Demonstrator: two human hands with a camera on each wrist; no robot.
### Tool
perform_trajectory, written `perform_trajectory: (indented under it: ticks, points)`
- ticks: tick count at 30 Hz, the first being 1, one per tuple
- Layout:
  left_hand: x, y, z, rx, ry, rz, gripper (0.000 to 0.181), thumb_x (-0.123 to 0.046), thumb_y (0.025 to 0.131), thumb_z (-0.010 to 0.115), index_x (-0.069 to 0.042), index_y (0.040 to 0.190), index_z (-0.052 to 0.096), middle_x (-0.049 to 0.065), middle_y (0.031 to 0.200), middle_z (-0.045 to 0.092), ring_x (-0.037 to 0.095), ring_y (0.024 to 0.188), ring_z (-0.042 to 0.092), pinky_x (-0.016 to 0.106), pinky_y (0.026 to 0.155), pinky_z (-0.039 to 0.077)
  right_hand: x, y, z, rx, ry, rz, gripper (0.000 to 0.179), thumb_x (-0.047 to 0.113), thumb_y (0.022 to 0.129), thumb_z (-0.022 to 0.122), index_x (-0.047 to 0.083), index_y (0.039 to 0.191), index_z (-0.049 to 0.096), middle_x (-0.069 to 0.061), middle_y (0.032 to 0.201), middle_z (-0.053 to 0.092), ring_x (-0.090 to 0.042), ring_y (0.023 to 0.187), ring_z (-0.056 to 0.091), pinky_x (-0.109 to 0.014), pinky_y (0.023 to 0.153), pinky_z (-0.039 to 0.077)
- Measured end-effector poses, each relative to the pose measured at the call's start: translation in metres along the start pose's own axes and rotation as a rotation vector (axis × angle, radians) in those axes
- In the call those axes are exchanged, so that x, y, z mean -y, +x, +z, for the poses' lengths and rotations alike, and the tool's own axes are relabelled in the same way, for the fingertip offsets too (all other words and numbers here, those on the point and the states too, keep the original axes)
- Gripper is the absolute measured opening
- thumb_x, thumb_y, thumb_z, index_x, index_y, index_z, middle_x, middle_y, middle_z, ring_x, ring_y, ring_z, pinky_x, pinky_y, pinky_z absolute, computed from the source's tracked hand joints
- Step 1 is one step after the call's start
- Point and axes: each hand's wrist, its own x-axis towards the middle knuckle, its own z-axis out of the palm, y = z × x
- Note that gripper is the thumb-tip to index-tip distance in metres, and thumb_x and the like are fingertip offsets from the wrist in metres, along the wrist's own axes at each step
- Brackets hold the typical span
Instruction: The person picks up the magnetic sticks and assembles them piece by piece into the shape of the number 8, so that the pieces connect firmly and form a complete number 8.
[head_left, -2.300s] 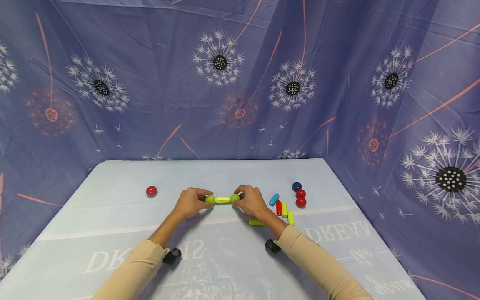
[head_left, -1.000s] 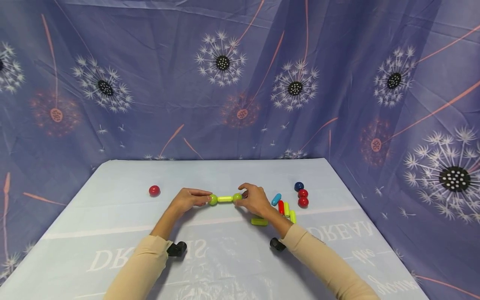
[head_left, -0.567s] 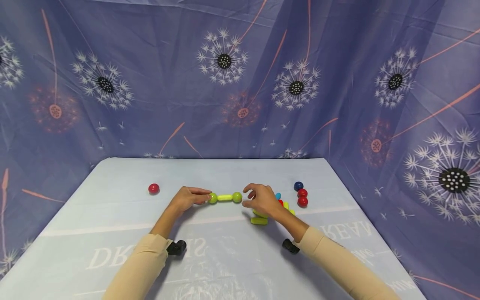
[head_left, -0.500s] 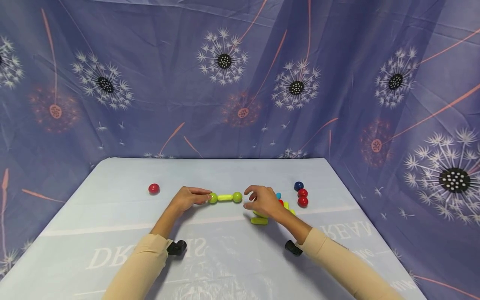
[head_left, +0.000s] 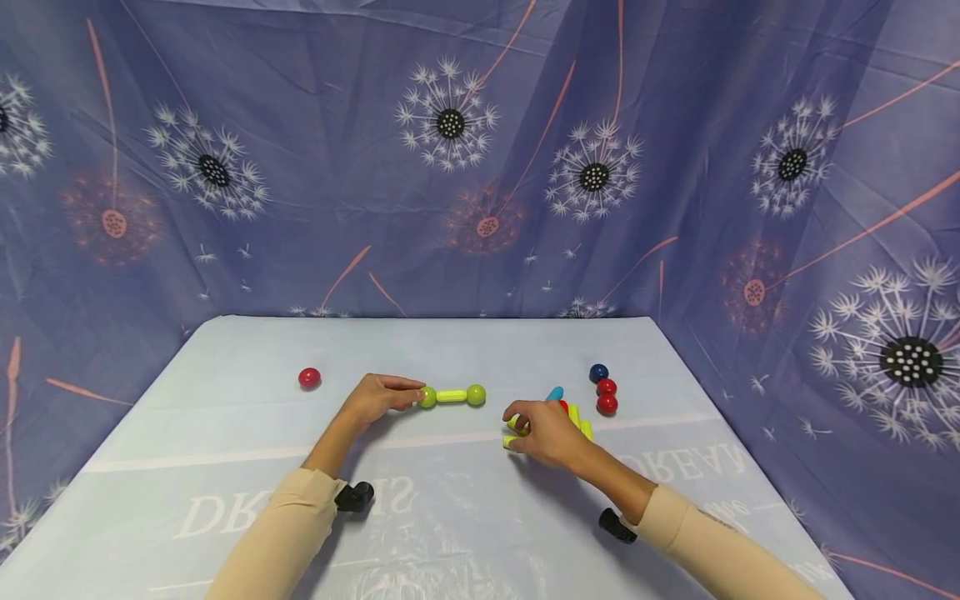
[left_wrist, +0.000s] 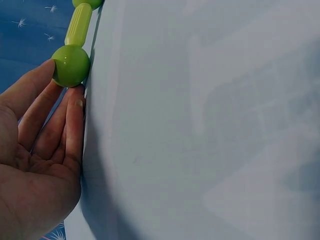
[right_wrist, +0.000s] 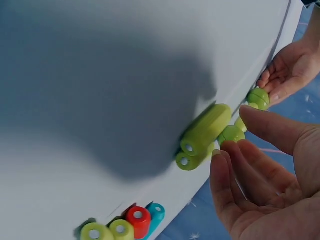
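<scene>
My left hand [head_left: 378,398] pinches the near green ball [left_wrist: 71,66] of a dumbbell-shaped piece, thumb on one side and fingers on the other. A ribbed yellow-green magnetic rod [head_left: 452,396] joins that ball to a second green ball [head_left: 476,395], which no hand touches. My right hand [head_left: 551,433] hovers over two loose yellow-green rods, thumb and fingers parted. In the right wrist view, one loose rod [right_wrist: 206,130] lies beside another rod [right_wrist: 187,161], both with round metal ends, just beyond the fingertips. In the head view the right hand partly covers them.
Right of the right hand lie a blue rod [head_left: 555,393], a red rod [right_wrist: 138,220] and two more yellow-green rods. Farther right sit a dark blue ball [head_left: 598,372] and two red balls [head_left: 607,396]. Another red ball [head_left: 309,378] lies at left. Patterned curtains border the table [head_left: 247,358].
My right hand has let go of the right green ball and moved right and toward me, to the loose yellow-green rods. My left hand keeps its pinch on the left ball.
</scene>
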Motion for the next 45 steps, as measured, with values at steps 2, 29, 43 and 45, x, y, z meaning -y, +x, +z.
perform_trajectory:
  ticks: [2, 29, 43, 45]
  points:
    - [0.0, 0.0, 0.0, -0.005, 0.003, 0.001, 0.035, -0.029, 0.086, 0.083, -0.01, 0.116, 0.078, 0.005, 0.112, 0.077, 0.014, 0.088, 0.07, 0.029, 0.08, 0.052, -0.002, -0.002, 0.0, 0.014, -0.004, 0.001, 0.032, 0.01, 0.081, 0.084, 0.009, 0.111, 0.073, -0.008, 0.096, 0.075, -0.018, 0.085, 0.069, -0.039, 0.079, 0.058]
    - [0.0, -0.001, 0.002, -0.006, -0.014, 0.01, 0.036, -0.027, 0.086, 0.083, -0.008, 0.116, 0.078, 0.003, 0.1, 0.079, 0.016, 0.088, 0.07, 0.03, 0.079, 0.053, -0.012, -0.005, 0.007, -0.016, -0.053, -0.064, 0.024, -0.001, 0.077, 0.081, 0.009, 0.098, 0.076, -0.003, 0.087, 0.073, -0.017, 0.083, 0.066, -0.038, 0.077, 0.057]
    - [0.0, -0.001, 0.003, -0.001, -0.001, 0.01, 0.034, -0.027, 0.087, 0.082, -0.011, 0.116, 0.078, 0.001, 0.102, 0.079, 0.014, 0.089, 0.07, 0.029, 0.081, 0.052, -0.013, -0.005, 0.006, -0.001, -0.067, -0.084, 0.023, -0.001, 0.079, 0.079, 0.01, 0.099, 0.076, -0.003, 0.09, 0.076, -0.017, 0.085, 0.07, -0.038, 0.079, 0.059]
    - [0.0, -0.002, 0.004, -0.006, 0.004, 0.011, 0.035, -0.028, 0.086, 0.082, -0.011, 0.116, 0.078, 0.003, 0.103, 0.079, 0.015, 0.091, 0.071, 0.03, 0.083, 0.052, -0.013, -0.006, 0.006, 0.0, -0.07, -0.084, 0.022, -0.001, 0.079, 0.079, 0.01, 0.099, 0.076, -0.003, 0.09, 0.076, -0.017, 0.085, 0.07, -0.037, 0.078, 0.059]
